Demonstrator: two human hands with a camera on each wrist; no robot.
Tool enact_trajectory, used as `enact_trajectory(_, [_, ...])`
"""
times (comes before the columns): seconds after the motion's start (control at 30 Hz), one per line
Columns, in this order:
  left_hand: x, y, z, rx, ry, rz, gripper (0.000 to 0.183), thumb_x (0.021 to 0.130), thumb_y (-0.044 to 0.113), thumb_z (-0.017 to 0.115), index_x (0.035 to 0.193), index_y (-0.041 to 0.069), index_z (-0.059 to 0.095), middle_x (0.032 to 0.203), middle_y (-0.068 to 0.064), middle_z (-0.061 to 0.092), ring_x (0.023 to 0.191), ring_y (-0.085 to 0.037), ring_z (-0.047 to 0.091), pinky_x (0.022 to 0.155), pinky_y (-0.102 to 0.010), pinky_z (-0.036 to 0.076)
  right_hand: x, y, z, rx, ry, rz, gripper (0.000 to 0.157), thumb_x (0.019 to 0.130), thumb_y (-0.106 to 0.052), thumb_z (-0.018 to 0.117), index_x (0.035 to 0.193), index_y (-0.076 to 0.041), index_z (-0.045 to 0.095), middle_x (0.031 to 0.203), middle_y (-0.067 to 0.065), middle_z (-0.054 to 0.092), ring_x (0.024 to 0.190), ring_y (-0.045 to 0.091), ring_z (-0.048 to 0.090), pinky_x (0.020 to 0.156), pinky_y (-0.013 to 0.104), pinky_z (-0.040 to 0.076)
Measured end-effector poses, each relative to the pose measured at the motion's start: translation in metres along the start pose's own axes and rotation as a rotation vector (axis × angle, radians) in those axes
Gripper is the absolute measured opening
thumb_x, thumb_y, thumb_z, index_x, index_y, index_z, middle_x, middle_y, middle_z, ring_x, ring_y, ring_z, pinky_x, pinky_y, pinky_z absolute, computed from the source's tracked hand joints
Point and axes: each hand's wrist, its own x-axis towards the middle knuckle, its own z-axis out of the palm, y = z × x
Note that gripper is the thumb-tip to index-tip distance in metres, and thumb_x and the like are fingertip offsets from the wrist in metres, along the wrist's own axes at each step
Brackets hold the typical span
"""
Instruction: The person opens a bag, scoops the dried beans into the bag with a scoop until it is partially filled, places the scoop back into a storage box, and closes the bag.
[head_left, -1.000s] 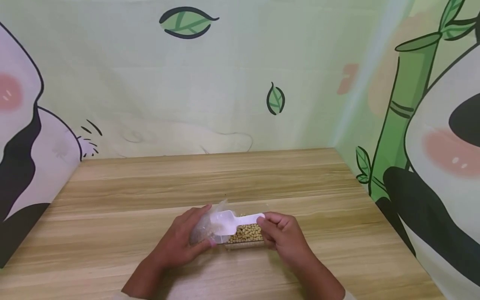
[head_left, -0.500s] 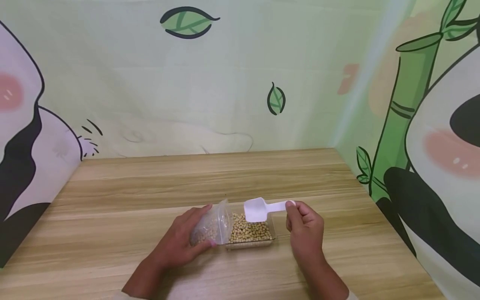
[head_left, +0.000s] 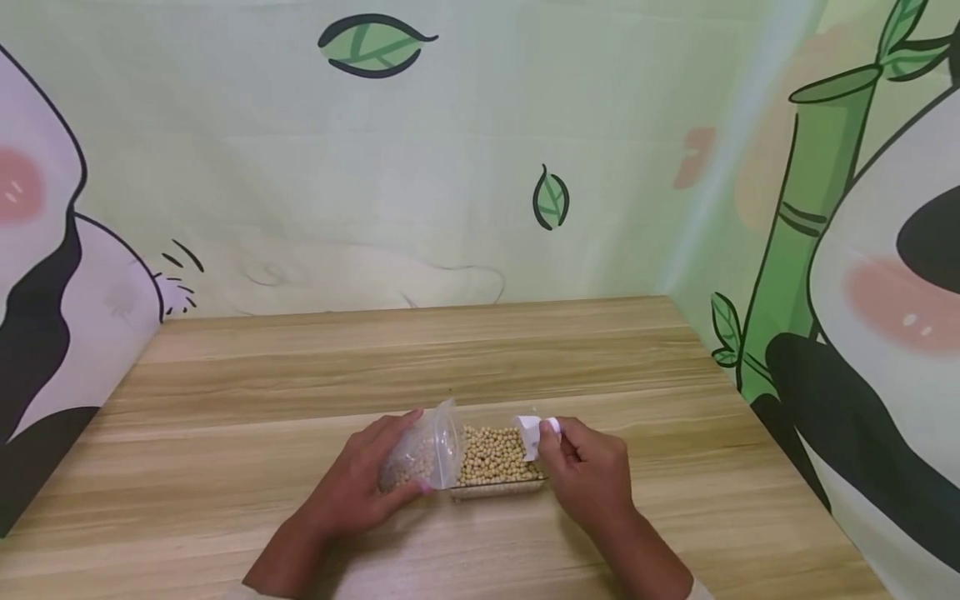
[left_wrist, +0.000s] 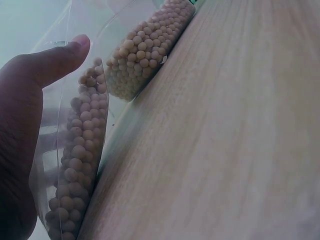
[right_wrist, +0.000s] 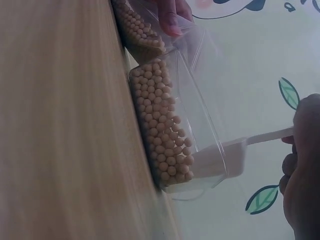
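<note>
My left hand holds a clear zip bag around its sides, thumb in front and fingers behind. Soybeans lie low inside the bag, seen well in the left wrist view. The bag's mouth faces right, over the left end of a clear plastic box partly filled with soybeans. With thumb and fingers, my right hand pinches the handle of a white scoop. In the right wrist view the scoop's blade slants down into the box at its right end, its tip by the beans.
Box and bag stand on a wood-grain table, near its front. A wall covering with leaves, bamboo and panda drawings rises behind the table and at both sides.
The scoop has gone from the bag's mouth out to the right above the box, then down into the box's right end. My left hand and the bag have stayed put.
</note>
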Motion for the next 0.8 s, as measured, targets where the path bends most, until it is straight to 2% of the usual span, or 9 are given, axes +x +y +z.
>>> enact_trajectory(0.1, [0.0, 0.0, 0.0, 0.001, 0.0, -0.001, 0.088, 0.086, 0.037, 0.091, 0.159, 0.008, 0.052, 0.137, -0.008, 0.071, 0.123, -0.028, 0.069, 0.1, -0.061, 0.055, 0.0, 0.001, -0.001, -0.051, -0.038, -0.025, 0.014, 0.086, 0.003, 0.073, 0.074, -0.003, 0.07, 0.051, -0.007, 0.044, 0.055, -0.01, 0.026, 0.043, 0.01, 0.024])
enact_trajectory(0.17, [0.0, 0.0, 0.0, 0.002, 0.001, 0.0, 0.087, 0.087, 0.037, 0.091, 0.159, 0.007, 0.052, 0.138, -0.009, 0.071, 0.124, -0.028, 0.069, 0.1, -0.061, 0.055, 0.001, -0.001, 0.0, -0.038, -0.03, 0.039, 0.016, 0.086, 0.004, 0.073, 0.073, -0.003, 0.07, 0.05, -0.007, 0.042, 0.054, -0.01, 0.025, 0.043, 0.01, 0.022])
enact_trajectory(0.23, [0.0, 0.001, 0.0, 0.004, -0.002, -0.004, 0.088, 0.087, 0.037, 0.09, 0.159, 0.008, 0.052, 0.138, -0.009, 0.071, 0.124, -0.028, 0.069, 0.1, -0.062, 0.055, 0.002, -0.003, 0.0, -0.01, -0.018, 0.164, 0.02, 0.088, 0.006, 0.073, 0.071, -0.003, 0.069, 0.049, -0.008, 0.038, 0.053, -0.011, 0.023, 0.044, 0.011, 0.02])
enact_trajectory(0.4, [0.0, 0.0, 0.0, 0.008, 0.006, 0.002, 0.087, 0.087, 0.036, 0.09, 0.159, 0.008, 0.052, 0.137, -0.008, 0.072, 0.123, -0.029, 0.07, 0.099, -0.062, 0.055, 0.007, -0.006, -0.002, 0.065, -0.016, 0.612, 0.026, 0.098, -0.001, 0.072, 0.072, 0.0, 0.072, 0.051, -0.01, 0.035, 0.049, -0.004, 0.028, 0.047, 0.017, 0.021])
enact_trajectory(0.5, [0.0, 0.0, 0.0, 0.013, 0.011, 0.005, 0.087, 0.086, 0.036, 0.09, 0.159, 0.008, 0.052, 0.137, -0.008, 0.072, 0.122, -0.028, 0.07, 0.098, -0.062, 0.055, 0.011, -0.004, -0.004, 0.102, -0.043, 0.859, 0.029, 0.103, -0.011, 0.07, 0.08, 0.005, 0.076, 0.051, -0.01, 0.038, 0.049, 0.003, 0.033, 0.047, 0.021, 0.024])
enact_trajectory(0.6, [0.0, 0.0, 0.0, 0.015, 0.01, 0.001, 0.087, 0.086, 0.036, 0.091, 0.159, 0.009, 0.052, 0.137, -0.008, 0.072, 0.122, -0.029, 0.07, 0.098, -0.062, 0.055, 0.014, 0.002, -0.004, 0.253, -0.069, 1.081, 0.033, 0.109, -0.017, 0.065, 0.094, 0.01, 0.074, 0.052, -0.009, 0.041, 0.048, 0.005, 0.035, 0.047, 0.023, 0.029])
enact_trajectory(0.7, [0.001, 0.0, -0.001, 0.01, 0.006, -0.003, 0.087, 0.086, 0.036, 0.09, 0.159, 0.009, 0.052, 0.138, -0.009, 0.071, 0.123, -0.029, 0.07, 0.099, -0.062, 0.055, 0.016, 0.009, -0.005, 0.436, -0.079, 1.24, 0.032, 0.113, -0.018, 0.06, 0.102, 0.01, 0.068, 0.055, -0.008, 0.039, 0.047, 0.005, 0.033, 0.046, 0.023, 0.029])
enact_trajectory(0.8, [0.001, 0.0, -0.001, 0.005, 0.008, 0.002, 0.086, 0.087, 0.037, 0.09, 0.159, 0.008, 0.052, 0.138, -0.009, 0.071, 0.123, -0.03, 0.07, 0.099, -0.062, 0.055, 0.016, 0.014, -0.007, 0.559, -0.087, 1.323, 0.028, 0.115, -0.017, 0.055, 0.098, 0.003, 0.062, 0.058, -0.008, 0.034, 0.048, 0.005, 0.029, 0.047, 0.021, 0.027])
